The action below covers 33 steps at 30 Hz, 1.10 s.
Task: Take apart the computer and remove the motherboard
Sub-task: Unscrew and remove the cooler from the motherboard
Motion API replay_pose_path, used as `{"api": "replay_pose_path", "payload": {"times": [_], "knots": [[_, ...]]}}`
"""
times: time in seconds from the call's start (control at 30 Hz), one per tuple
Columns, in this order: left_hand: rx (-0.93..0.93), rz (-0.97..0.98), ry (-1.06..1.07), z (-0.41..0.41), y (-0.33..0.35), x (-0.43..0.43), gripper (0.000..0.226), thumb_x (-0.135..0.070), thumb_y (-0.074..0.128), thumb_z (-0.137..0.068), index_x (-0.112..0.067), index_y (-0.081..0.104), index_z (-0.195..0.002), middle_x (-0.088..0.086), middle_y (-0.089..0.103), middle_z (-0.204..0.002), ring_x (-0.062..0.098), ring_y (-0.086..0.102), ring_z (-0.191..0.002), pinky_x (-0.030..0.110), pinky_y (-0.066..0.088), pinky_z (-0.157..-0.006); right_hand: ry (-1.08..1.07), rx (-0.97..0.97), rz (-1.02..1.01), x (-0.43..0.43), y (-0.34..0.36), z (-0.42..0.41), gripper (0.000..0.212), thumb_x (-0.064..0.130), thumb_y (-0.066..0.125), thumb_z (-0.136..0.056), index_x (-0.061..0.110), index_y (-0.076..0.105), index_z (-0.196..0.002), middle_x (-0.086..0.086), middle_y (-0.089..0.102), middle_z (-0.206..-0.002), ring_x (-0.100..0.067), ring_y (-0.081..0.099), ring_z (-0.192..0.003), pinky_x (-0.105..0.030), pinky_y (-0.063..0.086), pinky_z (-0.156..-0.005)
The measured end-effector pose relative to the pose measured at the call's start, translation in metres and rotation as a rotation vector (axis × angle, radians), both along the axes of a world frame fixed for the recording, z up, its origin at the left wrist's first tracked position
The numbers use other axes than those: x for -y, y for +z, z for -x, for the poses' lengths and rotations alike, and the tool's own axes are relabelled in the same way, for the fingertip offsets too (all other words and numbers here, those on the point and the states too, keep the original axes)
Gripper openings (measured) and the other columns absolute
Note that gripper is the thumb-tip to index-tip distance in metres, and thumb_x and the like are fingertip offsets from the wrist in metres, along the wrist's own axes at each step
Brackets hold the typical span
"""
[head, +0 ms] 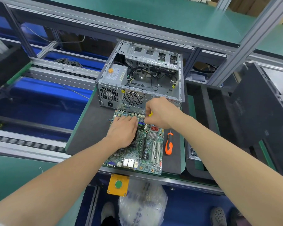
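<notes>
The board (147,149) lies flat on a dark, matte mat (91,132), already out of the case (180,82). It is a thin green rectangle, densely studded with long black and white slots, metal ports at its near edge and a finned grey heatsink.

At the board's 11 o'clock part the left hand (122,132) is laid palm down with fingers stretched out, pressing and grasping nothing that can be seen. At 12 o'clock the right hand (160,113) is clenched round a yellow-handled tool (151,113), whose tip is hidden near the blue slots (141,123).

The step is judged to be freeing a part from the loose board. The pressure is best spread flat and kept off fine components, so that the board is not flexed. The tool should be held square and worked with small force, since a slip could gouge the tracks.

At the board's 3 o'clock a screwdriver (169,145) with a glossy orange-and-black grip lies unused on the mat. At 12 o'clock, just beyond, the case stands open: bare grey sheet metal, perforated fan grilles, loose black cables inside.
</notes>
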<state>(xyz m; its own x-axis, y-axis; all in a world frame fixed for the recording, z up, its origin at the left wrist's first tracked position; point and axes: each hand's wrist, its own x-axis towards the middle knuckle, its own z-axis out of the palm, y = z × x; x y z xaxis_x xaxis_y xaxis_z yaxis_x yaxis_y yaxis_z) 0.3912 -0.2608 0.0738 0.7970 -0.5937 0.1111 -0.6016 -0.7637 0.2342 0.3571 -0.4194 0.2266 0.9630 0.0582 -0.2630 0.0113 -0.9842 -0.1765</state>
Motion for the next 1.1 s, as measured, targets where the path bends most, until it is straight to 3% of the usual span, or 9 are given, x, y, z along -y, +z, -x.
{"api": "replay_pose_path", "payload": {"times": [0.1, 0.23, 0.3, 0.4, 0.63, 0.73, 0.8, 0.9, 1.1], "knots": [[-0.012, 0.084, -0.069, -0.002, 0.000, -0.002, 0.016, -0.027, 0.034, -0.109, -0.026, 0.049, -0.103, -0.005, 0.065, -0.104, 0.025, 0.059, -0.098, 0.040, 0.037, -0.092, 0.022, -0.001, 0.030, -0.009, -0.002, -0.003, 0.022, 0.027, 0.066, -0.090, 0.006, 0.067, -0.095, -0.011, 0.066, -0.085, -0.034, 0.066, -0.082, -0.030, 0.042, -0.050], [-0.234, 0.304, -0.201, -0.010, 0.010, -0.009, 0.016, -0.039, 0.052, -0.098, -0.034, 0.063, -0.107, -0.023, 0.068, -0.105, 0.005, 0.057, -0.097, 0.029, 0.028, -0.107, 0.034, -0.063, 0.052, -0.014, 0.004, -0.007, 0.026, 0.028, 0.065, -0.091, 0.003, 0.068, -0.100, -0.015, 0.071, -0.092, -0.034, 0.067, -0.089, -0.041, 0.059, -0.069], [-0.354, 0.382, -0.242, -0.011, 0.016, -0.008, 0.019, -0.047, 0.059, -0.097, -0.033, 0.069, -0.105, -0.023, 0.071, -0.096, -0.002, 0.058, -0.085, 0.021, 0.035, -0.097, 0.023, -0.078, 0.045, -0.013, 0.007, -0.007, 0.023, 0.025, 0.065, -0.090, 0.005, 0.068, -0.101, -0.014, 0.070, -0.095, -0.034, 0.066, -0.090, -0.039, 0.057, -0.067], [-0.437, 0.489, -0.215, -0.010, 0.019, -0.001, 0.013, -0.033, 0.069, -0.097, -0.026, 0.078, -0.103, -0.026, 0.069, -0.071, -0.001, 0.055, -0.054, 0.014, 0.037, -0.056, -0.017, -0.112, 0.034, -0.016, 0.011, -0.005, 0.024, 0.021, 0.061, -0.091, 0.002, 0.069, -0.102, -0.016, 0.072, -0.096, -0.036, 0.067, -0.092, -0.043, 0.059, -0.074], [-0.368, 0.527, -0.205, -0.008, 0.013, 0.002, 0.013, -0.024, 0.070, -0.097, -0.020, 0.077, -0.087, -0.032, 0.062, -0.068, -0.006, 0.056, -0.060, 0.010, 0.035, -0.056, -0.227, -0.364, 0.136, -0.028, 0.038, -0.019, 0.047, 0.040, 0.043, -0.109, 0.001, 0.064, -0.094, -0.006, 0.070, -0.056, -0.017, 0.060, -0.035, -0.024, 0.053, -0.047], [-0.358, 0.538, -0.214, -0.009, 0.009, 0.001, 0.013, -0.022, 0.069, -0.098, -0.020, 0.077, -0.088, -0.040, 0.059, -0.067, -0.009, 0.056, -0.060, 0.009, 0.036, -0.054, -0.107, -0.460, 0.294, -0.047, 0.042, -0.025, 0.036, 0.022, 0.039, -0.110, 0.005, 0.069, -0.123, 0.002, 0.071, -0.078, -0.015, 0.062, -0.061, -0.030, 0.056, -0.073], [-0.368, 0.512, -0.211, -0.012, 0.006, 0.000, 0.016, -0.028, 0.066, -0.100, -0.024, 0.073, -0.086, -0.027, 0.059, -0.061, -0.004, 0.056, -0.060, 0.013, 0.033, -0.051, -0.035, -0.451, 0.354, -0.054, 0.039, -0.028, 0.033, 0.016, 0.042, -0.109, 0.008, 0.063, -0.133, 0.006, 0.063, -0.075, -0.013, 0.059, -0.068, -0.025, 0.054, -0.068], [-0.268, 0.392, -0.238, -0.011, 0.002, 0.001, 0.029, -0.040, 0.051, -0.105, -0.030, 0.053, -0.078, -0.018, 0.050, -0.064, 0.004, 0.050, -0.061, 0.025, 0.030, -0.056, -0.026, -0.412, 0.364, -0.051, 0.036, -0.033, 0.035, 0.029, 0.042, -0.111, 0.008, 0.067, -0.096, 0.002, 0.057, -0.065, -0.012, 0.047, -0.048, -0.021, 0.041, -0.038], [-0.058, 0.175, -0.302, -0.013, 0.002, 0.003, 0.047, -0.055, 0.022, -0.107, -0.032, 0.045, -0.072, -0.014, 0.053, -0.067, 0.012, 0.055, -0.066, 0.031, 0.041, -0.082, 0.024, -0.349, 0.409, -0.030, 0.027, -0.031, 0.060, 0.046, 0.049, -0.106, 0.011, 0.050, -0.058, 0.000, 0.049, -0.052, -0.015, 0.044, -0.049, -0.027, 0.031, -0.045]]}}
